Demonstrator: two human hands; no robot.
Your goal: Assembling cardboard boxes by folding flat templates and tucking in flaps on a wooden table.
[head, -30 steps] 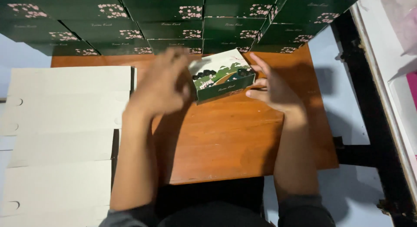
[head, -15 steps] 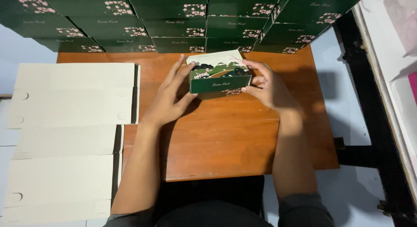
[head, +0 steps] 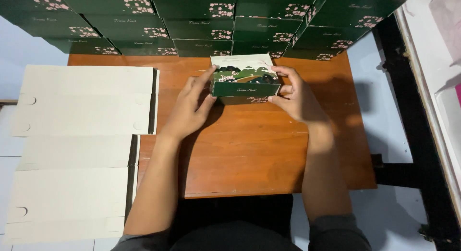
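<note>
Packing workshop, stacked green boxes (head: 201, 20), flat cardboard blanks (head: 81, 150)

You are looking at a dim, warm-lit scene, with the strongest light falling from above and slightly ahead onto the glossy brown wooden tabletop (head: 249, 150), which shows a soft sheen near its middle. Your left hand (head: 189, 109) and right hand (head: 297, 95) throw blurred, dark shadows onto the wood beside and below them, and your forearms darken the near edge. The small green printed cardboard box (head: 245, 77) between your hands is sharp enough to show its picture. The stacked dark green cardboard boxes (head: 201, 20) at the top sink into gloom. The flat pale cardboard sheets (head: 81, 136) at left look evenly lit, without glare. Corners appear slightly stretched.
</note>
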